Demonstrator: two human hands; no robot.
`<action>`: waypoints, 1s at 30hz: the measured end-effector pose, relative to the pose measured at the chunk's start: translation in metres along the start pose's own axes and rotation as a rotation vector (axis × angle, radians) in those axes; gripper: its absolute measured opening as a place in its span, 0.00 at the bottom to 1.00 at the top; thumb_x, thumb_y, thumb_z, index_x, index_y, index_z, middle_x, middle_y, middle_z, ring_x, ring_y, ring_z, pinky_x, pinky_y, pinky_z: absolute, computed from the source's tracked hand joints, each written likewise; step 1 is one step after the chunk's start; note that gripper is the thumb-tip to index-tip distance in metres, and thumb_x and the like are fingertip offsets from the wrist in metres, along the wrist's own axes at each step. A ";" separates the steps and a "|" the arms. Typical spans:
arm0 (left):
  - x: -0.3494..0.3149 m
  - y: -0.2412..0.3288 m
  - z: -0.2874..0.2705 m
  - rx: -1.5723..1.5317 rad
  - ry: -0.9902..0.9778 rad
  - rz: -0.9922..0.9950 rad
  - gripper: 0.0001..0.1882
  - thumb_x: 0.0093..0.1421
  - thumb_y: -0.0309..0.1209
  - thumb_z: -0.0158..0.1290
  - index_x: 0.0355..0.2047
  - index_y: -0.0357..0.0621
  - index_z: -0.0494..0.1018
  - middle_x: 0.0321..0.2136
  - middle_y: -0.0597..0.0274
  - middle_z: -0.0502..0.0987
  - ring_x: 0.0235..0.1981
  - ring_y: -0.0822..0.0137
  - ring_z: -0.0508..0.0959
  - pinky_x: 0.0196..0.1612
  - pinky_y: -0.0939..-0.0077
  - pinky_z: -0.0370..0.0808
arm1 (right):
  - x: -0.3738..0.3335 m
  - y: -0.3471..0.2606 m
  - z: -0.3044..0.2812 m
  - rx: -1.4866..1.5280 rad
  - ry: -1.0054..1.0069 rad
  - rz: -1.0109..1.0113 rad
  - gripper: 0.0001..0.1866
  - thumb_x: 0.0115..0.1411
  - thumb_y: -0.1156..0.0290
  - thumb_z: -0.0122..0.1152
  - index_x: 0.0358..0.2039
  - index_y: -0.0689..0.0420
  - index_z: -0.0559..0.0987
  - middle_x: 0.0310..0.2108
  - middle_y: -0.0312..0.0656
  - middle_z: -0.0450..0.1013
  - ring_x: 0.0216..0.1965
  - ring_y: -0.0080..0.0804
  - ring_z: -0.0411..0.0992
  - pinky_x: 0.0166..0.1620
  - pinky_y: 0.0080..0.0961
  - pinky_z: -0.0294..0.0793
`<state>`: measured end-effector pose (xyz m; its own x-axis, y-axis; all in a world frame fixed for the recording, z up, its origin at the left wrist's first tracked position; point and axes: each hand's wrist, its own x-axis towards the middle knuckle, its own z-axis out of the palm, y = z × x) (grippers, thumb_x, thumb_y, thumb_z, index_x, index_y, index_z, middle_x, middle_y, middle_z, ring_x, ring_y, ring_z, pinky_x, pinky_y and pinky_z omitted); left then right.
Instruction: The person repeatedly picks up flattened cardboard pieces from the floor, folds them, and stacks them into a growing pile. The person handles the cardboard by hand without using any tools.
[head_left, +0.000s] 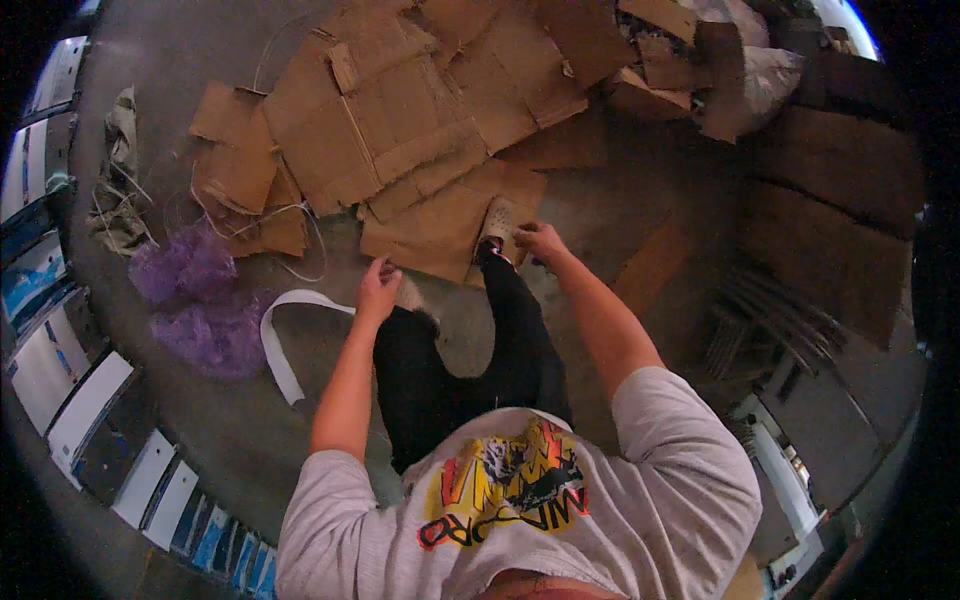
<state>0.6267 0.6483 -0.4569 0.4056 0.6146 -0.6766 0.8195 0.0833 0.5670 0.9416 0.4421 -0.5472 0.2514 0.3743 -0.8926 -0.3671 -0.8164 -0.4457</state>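
Observation:
My left hand (pixel 377 289) is above my left shoe, its fingers curled together. What they hold, if anything, is too small to make out. A wide white strap (pixel 281 350) curves over the floor and ends beside that hand, passing out of sight at the wrist; I cannot tell whether it is gripped. My right hand (pixel 541 243) is beside my right shoe (pixel 497 218), with the fingers bent in and the tips close together. Anything between them is hidden. Just ahead of both hands lies a flattened cardboard sheet (pixel 425 240), with my right foot on it.
Overlapping flattened cardboard boxes (pixel 400 110) spread ahead. Purple plastic wrap (pixel 205 300) and a crumpled green-grey sack (pixel 122 180) lie left. More cardboard (pixel 830 200) and a heap of thin dark strips (pixel 770 325) stand right. A white plastic bag (pixel 770 80) sits far right. Loose cord (pixel 318 240) loops near the cardboard.

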 end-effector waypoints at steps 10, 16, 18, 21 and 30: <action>0.287 -0.116 0.095 -0.810 0.169 -0.610 0.31 0.55 0.43 0.58 0.55 0.47 0.61 0.44 0.57 0.71 0.41 0.60 0.72 0.43 0.64 0.70 | 0.241 -0.035 0.099 0.317 -0.015 0.168 0.26 0.52 0.54 0.65 0.47 0.57 0.75 0.42 0.41 0.74 0.31 0.31 0.68 0.31 0.31 0.65; 0.385 -0.205 0.123 -1.254 0.325 -0.844 0.36 0.49 0.52 0.60 0.54 0.51 0.63 0.44 0.58 0.69 0.40 0.57 0.71 0.44 0.61 0.68 | 0.364 -0.023 0.142 0.684 0.124 0.267 0.26 0.51 0.53 0.67 0.45 0.56 0.73 0.43 0.40 0.72 0.30 0.30 0.65 0.28 0.33 0.63; 0.407 -0.220 0.134 -1.374 0.386 -0.843 0.39 0.50 0.55 0.58 0.57 0.50 0.59 0.49 0.56 0.64 0.47 0.56 0.67 0.48 0.59 0.66 | 0.401 -0.020 0.159 0.873 0.079 0.189 0.26 0.51 0.56 0.66 0.47 0.56 0.71 0.44 0.40 0.70 0.33 0.31 0.65 0.31 0.35 0.66; 0.436 -0.218 0.142 -1.519 0.379 -0.627 0.43 0.53 0.56 0.54 0.62 0.47 0.52 0.60 0.53 0.56 0.59 0.55 0.59 0.56 0.54 0.61 | 0.431 -0.045 0.184 0.996 0.192 -0.004 0.27 0.51 0.61 0.66 0.49 0.57 0.69 0.44 0.42 0.69 0.34 0.32 0.66 0.37 0.37 0.70; 0.499 -0.050 -0.011 -1.893 0.188 0.195 0.19 0.60 0.43 0.48 0.44 0.41 0.69 0.38 0.57 0.75 0.35 0.60 0.74 0.38 0.62 0.74 | 0.352 -0.349 0.108 0.251 0.123 -0.908 0.14 0.53 0.64 0.64 0.32 0.60 0.73 0.23 0.41 0.72 0.19 0.32 0.69 0.21 0.29 0.71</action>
<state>0.7836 0.9596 -0.8179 0.2753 0.7737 -0.5706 -0.7275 0.5557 0.4024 1.0616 0.9062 -0.7126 0.6225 0.7589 -0.1909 -0.1633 -0.1126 -0.9801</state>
